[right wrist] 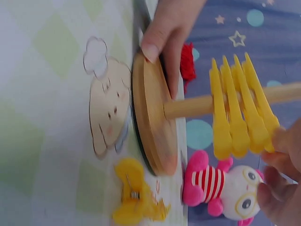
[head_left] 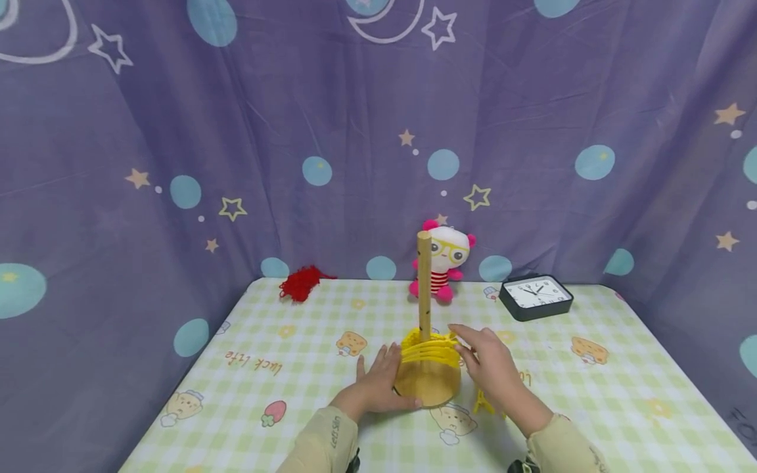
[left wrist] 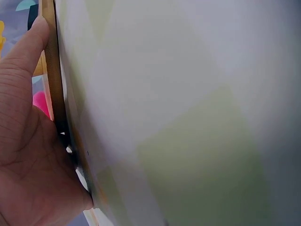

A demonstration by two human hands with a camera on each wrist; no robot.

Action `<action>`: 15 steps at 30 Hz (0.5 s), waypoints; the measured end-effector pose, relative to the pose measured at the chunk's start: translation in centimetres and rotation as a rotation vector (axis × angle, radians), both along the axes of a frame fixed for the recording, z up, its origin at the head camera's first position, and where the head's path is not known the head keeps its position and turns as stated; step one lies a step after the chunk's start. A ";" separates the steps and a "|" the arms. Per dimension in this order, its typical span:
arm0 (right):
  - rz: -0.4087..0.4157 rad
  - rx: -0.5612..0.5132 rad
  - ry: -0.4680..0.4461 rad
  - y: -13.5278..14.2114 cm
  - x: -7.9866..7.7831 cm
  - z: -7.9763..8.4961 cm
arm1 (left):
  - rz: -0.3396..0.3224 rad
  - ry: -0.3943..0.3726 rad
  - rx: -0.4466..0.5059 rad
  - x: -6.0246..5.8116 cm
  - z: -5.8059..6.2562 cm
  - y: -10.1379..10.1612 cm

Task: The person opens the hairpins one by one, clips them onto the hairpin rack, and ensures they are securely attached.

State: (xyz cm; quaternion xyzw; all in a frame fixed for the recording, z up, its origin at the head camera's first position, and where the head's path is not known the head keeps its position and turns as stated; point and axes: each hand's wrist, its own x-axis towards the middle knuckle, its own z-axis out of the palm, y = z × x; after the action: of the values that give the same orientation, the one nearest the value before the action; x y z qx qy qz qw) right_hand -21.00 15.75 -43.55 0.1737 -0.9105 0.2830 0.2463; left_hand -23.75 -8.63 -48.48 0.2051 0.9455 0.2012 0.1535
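Observation:
A wooden stand (head_left: pixel 424 282) has an upright post on a round base. My left hand (head_left: pixel 378 384) holds the base at its left edge, the thumb along the near rim and the fingers reaching up the far side. Around the lower post sits a yellow claw hair clip (right wrist: pixel 242 108), its long teeth crossing the post above the base. At the clip's right end, my right hand (head_left: pixel 491 364) pinches it with the fingertips. A second yellow claw hair clip (right wrist: pixel 136 193) lies on the table right of the base, partly behind my right hand in the head view.
A panda plush (head_left: pixel 440 263) sits at the back edge behind the post. The black-framed clock (head_left: pixel 537 295) lies at the back right, and a red tangle of yarn (head_left: pixel 301 284) at the back left. A checked cloth covers the table (head_left: pixel 236 394); a purple curtain (head_left: pixel 355 98) hangs around it.

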 end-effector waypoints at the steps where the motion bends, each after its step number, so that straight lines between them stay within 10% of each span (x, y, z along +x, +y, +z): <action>1: 0.007 -0.003 -0.015 0.2 0.0 0.0 | 0.000 -0.001 0.000 0.0 0.0 0.0; 15: -0.151 -0.029 -0.305 4.4 1.6 -0.6 | 0.000 -0.005 -0.008 0.1 0.1 -0.1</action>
State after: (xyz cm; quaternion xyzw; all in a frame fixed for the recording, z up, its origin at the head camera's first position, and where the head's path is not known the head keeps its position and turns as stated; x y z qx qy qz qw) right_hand -19.43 20.17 -44.10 0.0562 -0.9435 0.3001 0.1284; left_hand -23.70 -8.78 -48.34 0.2041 0.9458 0.1982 0.1569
